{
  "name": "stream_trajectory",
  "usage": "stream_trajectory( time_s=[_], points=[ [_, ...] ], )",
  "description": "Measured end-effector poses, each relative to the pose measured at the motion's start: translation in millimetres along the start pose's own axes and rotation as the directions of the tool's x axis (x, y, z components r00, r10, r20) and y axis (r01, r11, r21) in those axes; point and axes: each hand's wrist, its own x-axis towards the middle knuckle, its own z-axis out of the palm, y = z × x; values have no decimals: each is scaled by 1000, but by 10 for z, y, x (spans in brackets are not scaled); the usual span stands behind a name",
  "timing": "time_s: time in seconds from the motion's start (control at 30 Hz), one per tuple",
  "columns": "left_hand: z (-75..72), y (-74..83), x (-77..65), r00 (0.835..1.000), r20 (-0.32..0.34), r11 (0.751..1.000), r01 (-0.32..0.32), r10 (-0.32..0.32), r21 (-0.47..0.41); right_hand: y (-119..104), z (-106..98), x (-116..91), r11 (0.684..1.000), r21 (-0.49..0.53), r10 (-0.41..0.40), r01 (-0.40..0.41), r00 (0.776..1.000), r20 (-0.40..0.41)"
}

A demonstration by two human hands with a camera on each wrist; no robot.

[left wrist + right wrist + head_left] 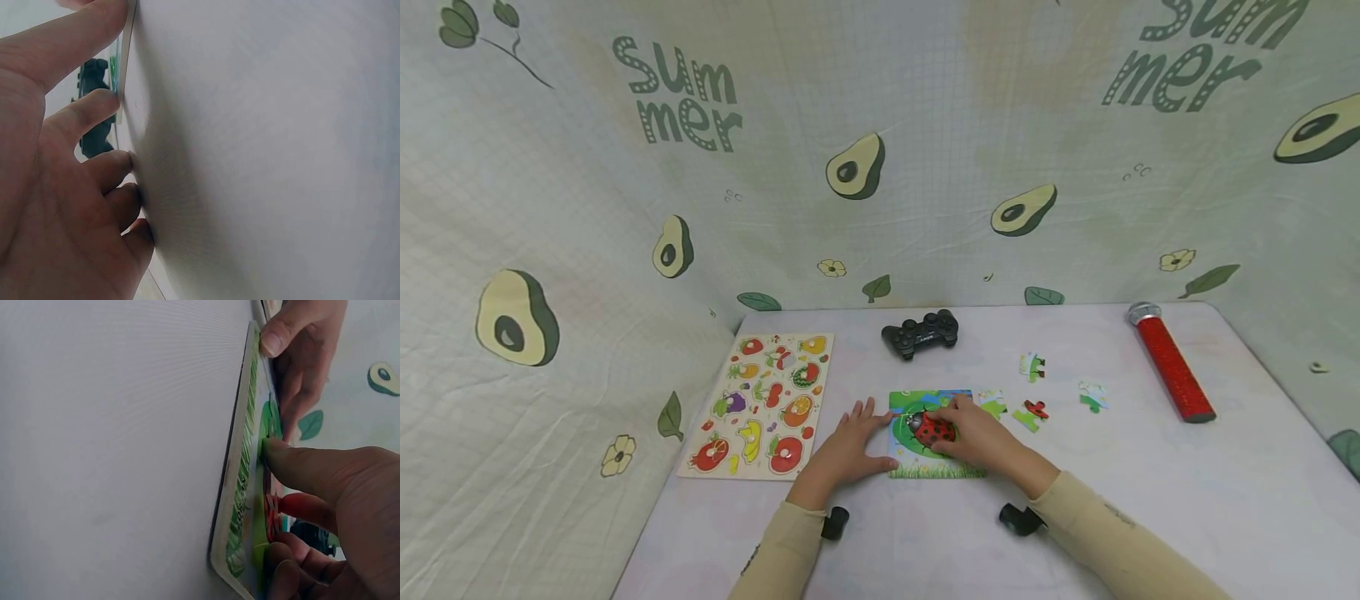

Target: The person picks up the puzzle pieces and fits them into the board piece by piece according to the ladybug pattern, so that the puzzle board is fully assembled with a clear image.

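Observation:
A square ladybug jigsaw puzzle (936,470) lies flat in front of me, green grass along its near edge and a red, black-spotted ladybug in the middle. My left hand (848,450) is at its left side, fingers spread. In the left wrist view, the thumb and index finger of that hand (69,162) touch the board's edge, while the other fingertips rest on the table. My right hand (981,435) reaches over from the right. Its thumb and bent fingers (306,469) grip at the ladybug puzzle piece (929,428), partly covering it.
Loose puzzle pieces (1032,367) lie to the right, another piece (1093,397) farther out. A fruit peg board (758,408) is on the left, a black game controller (921,332) behind the puzzle. A red microphone-shaped tube (1172,367) lies at far right. Printed cloth (925,100) hangs behind.

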Motion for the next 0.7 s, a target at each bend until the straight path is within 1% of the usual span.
stream_trajectory(
  time_s=[0.2,0.43,0.6,0.7],
  points=[
    [2,-2,3,1000,5,1000,9,-9,1,24,6,-35,1000,4,-18,18,1000,-13],
    [9,-1,9,1000,-8,1000,4,-4,15,38,-46,-99,995,86,-58,60,998,-31],
    [14,-1,10,1000,-13,1000,6,-6,18,110,-81,-152,988,124,-80,88,995,-66],
    [14,2,6,1000,-17,1000,7,-7,16,179,-107,-187,988,116,-91,102,992,-92]
  ],
)
